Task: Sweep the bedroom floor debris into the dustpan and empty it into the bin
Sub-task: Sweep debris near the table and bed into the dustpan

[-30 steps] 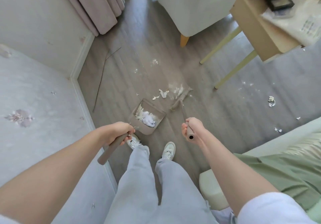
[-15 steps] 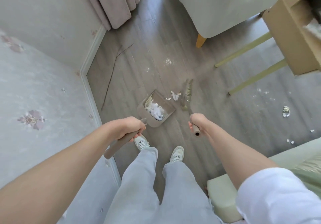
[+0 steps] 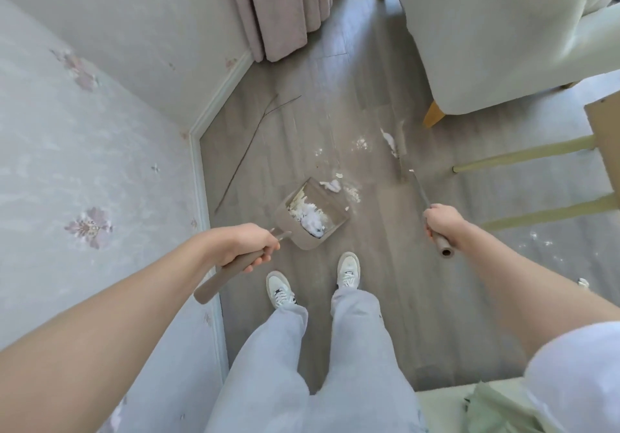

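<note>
A brown dustpan (image 3: 330, 204) rests on the grey wood floor ahead of my feet, with white debris (image 3: 310, 219) piled inside. My left hand (image 3: 253, 244) grips its long handle. My right hand (image 3: 441, 219) holds the broom handle; the blurred broom head (image 3: 401, 150) reaches out to the far right of the pan, with a white scrap (image 3: 389, 140) beside it. More white crumbs (image 3: 339, 187) lie at the pan's mouth, and fine bits (image 3: 360, 144) are scattered farther out.
A wall with skirting board (image 3: 204, 197) runs along the left, a curtain (image 3: 281, 9) hangs at the corner. A white armchair (image 3: 496, 36) stands far right, table legs (image 3: 523, 154) to the right. More scraps (image 3: 540, 238) lie at right. A thin twig (image 3: 248, 150) lies by the wall.
The broom head has swung away from the dustpan's mouth, out to the far right. The dustpan has stayed in place with its load. The camera has tilted toward the wall.
</note>
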Available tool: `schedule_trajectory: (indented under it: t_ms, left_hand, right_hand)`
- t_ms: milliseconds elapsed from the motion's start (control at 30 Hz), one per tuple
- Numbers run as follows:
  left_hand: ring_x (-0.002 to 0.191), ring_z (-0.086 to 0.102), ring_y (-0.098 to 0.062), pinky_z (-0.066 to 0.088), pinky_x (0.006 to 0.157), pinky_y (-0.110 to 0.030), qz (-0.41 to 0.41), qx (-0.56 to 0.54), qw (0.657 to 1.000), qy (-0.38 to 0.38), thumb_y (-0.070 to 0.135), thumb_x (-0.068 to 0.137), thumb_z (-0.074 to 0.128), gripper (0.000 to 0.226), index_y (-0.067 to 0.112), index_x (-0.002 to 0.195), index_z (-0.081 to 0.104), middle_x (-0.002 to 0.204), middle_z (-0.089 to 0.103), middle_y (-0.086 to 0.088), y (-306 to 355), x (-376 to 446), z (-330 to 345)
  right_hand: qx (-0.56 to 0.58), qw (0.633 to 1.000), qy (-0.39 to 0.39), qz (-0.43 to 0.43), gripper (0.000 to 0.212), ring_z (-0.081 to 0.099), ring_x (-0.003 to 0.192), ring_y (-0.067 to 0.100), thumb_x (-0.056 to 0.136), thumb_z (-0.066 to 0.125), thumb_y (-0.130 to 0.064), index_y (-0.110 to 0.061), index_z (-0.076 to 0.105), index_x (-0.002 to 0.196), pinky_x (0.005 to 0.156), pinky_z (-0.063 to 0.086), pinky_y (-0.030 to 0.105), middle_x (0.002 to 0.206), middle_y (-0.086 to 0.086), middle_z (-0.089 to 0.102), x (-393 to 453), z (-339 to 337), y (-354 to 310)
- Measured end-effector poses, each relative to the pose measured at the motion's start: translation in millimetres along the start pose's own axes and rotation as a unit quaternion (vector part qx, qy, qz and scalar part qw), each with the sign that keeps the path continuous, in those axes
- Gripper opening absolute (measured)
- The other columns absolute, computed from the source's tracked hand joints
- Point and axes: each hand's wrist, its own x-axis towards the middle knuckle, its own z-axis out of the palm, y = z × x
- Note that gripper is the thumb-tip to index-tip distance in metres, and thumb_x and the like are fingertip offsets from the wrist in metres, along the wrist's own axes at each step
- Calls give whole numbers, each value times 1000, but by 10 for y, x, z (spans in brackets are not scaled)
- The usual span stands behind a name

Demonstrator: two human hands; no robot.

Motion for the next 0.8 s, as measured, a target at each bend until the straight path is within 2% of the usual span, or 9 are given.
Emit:
schedule_trajectory:
  t_ms: [67, 167, 233, 300, 433, 533, 600, 667, 800]
  left_hand:
    - [44, 46, -9, 38, 42, -17, -10, -41, 999, 10, 13, 86, 51, 17, 15, 99, 62, 68, 57, 0, 80, 88, -47]
    - [43, 46, -9, 39, 41, -16, -20, -73, 997, 16, 13, 86, 51, 17, 17, 97, 63, 70, 58, 0, 215, 167, -35]
    - [43, 47, -9, 39, 41, -17, -21, -77, 997, 16, 12, 86, 51, 17, 17, 97, 62, 72, 58, 0, 294, 203, -19]
    - [42, 47, -9, 39, 42, -17, -28, -75, 997, 17, 11, 85, 51, 17, 16, 96, 62, 72, 59, -1, 349, 205, -3]
    - [43, 47, -9, 39, 43, -18, -30, -70, 997, 15, 9, 83, 52, 18, 16, 96, 63, 74, 59, -2, 434, 168, -47]
    - [45, 47, -10, 39, 43, -18, -27, -64, 997, 14, 9, 83, 52, 21, 15, 99, 63, 79, 60, -3, 431, 87, -128]
    - [45, 47, -10, 39, 43, -18, -25, -71, 997, 16, 8, 82, 53, 22, 16, 99, 64, 81, 60, -3, 381, 17, -184]
    - [45, 47, -10, 39, 43, -18, -23, -76, 997, 17, 9, 81, 54, 22, 17, 100, 64, 80, 61, -3, 274, -41, -223]
    - [45, 45, -11, 38, 43, -19, -21, -97, 995, 25, 11, 82, 54, 20, 18, 98, 63, 79, 61, -2, -44, -104, -276]
  right_hand:
    - [-55, 998, -12, -18, 25, 56, 72, 30, 89, 34, 2, -4, 54, 74, 65, 50, 37, 70, 14, 55, 372, -33, -335]
    - [-108, 993, -15, -35, 28, 54, 55, 28, 87, 32, -1, -2, 57, 100, 52, 46, 31, 64, 14, 58, 659, 64, -624]
    - [-162, 984, -62, -39, 36, 51, 50, 25, 89, 34, -4, -1, 54, 118, 48, 43, 26, 64, 11, 56, 608, 230, -669]
    - [-191, 973, -120, -46, 40, 51, 51, 25, 90, 36, -5, -6, 52, 126, 51, 46, 28, 70, 10, 53, 454, 355, -528]
    - [-215, 962, -155, -67, 33, 48, 40, 22, 87, 33, -7, -18, 54, 111, 44, 43, 26, 65, 9, 51, 63, 177, -256]
    - [-236, 957, -141, -94, 38, 49, 38, 20, 92, 36, -8, -21, 55, 122, 39, 41, 21, 75, 10, 57, -61, -42, -262]
    - [-256, 954, -117, -104, 40, 51, 39, 20, 92, 38, -9, -23, 54, 126, 39, 39, 19, 77, 10, 60, -7, -76, -409]
    - [-287, 945, -96, -123, 34, 53, 41, 22, 90, 37, -9, -22, 55, 116, 38, 37, 18, 71, 8, 58, 120, -2, -670]
    - [-374, 910, -108, -142, 33, 56, 54, 24, 87, 43, 0, -11, 54, 116, 45, 40, 26, 68, 7, 57, 358, 362, -1255]
